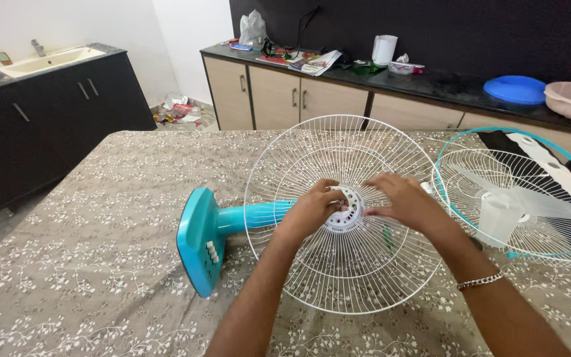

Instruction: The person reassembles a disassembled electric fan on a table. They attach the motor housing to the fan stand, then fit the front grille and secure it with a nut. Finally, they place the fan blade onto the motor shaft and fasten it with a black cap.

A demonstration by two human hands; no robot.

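My left hand [312,210] and right hand [401,198] met at the white hub [345,210] of the rear fan guard [345,277] — fingers pinching its ring, left nearer — the teal fan stand [201,239] lying leftward across the surface [87,264].

White wire grille [345,264] — glossy turquoise plastic base [196,241].

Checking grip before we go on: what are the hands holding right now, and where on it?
Both the left hand and the right hand grip the white fan guard at its centre hub, one on each side.
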